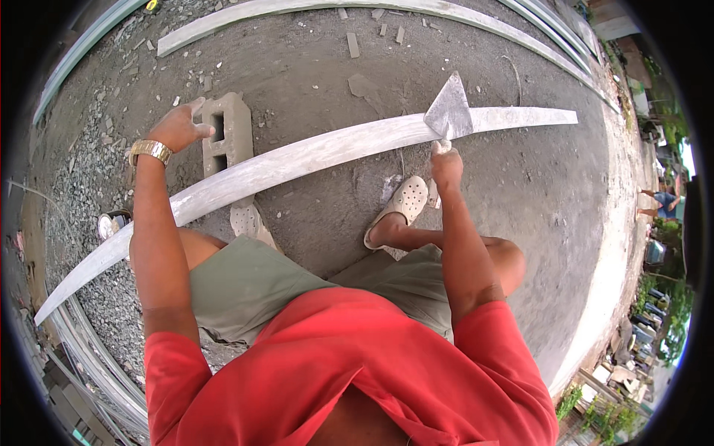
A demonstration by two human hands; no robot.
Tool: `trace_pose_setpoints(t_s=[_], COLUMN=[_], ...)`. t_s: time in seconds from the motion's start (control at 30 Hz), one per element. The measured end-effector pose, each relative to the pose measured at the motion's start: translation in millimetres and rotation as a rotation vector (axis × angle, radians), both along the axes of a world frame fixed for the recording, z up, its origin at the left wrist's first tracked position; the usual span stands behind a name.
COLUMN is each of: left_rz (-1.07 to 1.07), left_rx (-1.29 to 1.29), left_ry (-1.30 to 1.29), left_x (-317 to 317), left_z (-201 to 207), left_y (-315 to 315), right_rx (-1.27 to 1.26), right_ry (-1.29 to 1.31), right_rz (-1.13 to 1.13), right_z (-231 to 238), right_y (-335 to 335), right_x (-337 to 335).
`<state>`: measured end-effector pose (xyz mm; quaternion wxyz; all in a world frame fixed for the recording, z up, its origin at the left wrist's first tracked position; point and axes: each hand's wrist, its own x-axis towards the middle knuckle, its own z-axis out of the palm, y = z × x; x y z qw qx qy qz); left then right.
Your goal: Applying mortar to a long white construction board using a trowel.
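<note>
A long pale board point(320, 161) runs across in front of me, over my knees' far side, from lower left to upper right. My right hand point(446, 167) grips the handle of a pointed trowel point(451, 108), whose metal blade lies over the board's right part. My left hand point(178, 126), with a gold watch point(151, 151) on the wrist, reaches out at the left with thumb and forefinger apart and nothing visible between them. Just right of it a grey hollow concrete block point(236, 128) lies on the ground, its near end by the board.
Gravel point(89, 167) covers the ground at the left. Another long pale board point(297, 7) lies at the far side, with metal channels point(550, 33) at the far right. More metal lengths point(93, 357) lie at the near left. A person point(662, 199) is far off at the right.
</note>
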<state>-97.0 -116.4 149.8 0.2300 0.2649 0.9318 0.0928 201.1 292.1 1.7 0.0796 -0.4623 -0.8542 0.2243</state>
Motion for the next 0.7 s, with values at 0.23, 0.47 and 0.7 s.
trace_pose_setpoints(t_s=[0.23,0.47,0.7], left_rz=[0.037,0.02,0.047], left_rx=[-0.034,-0.001,-0.033], left_ry=[0.024,-0.02,0.039], left_x=[-9.5,1.5,4.0], left_z=[-7.1,5.6,10.1], left_y=[-2.5,7.4,2.7], right_rx=[-0.159,-0.031,-0.165], right_ry=[-0.109,-0.058,-0.116], right_rz=[0.203,-0.015,0.199], right_z=[21.7,14.4,18.5], right_y=[-125.8,-16.3,-120.4], right_x=[-19.1,-14.9,-31.1])
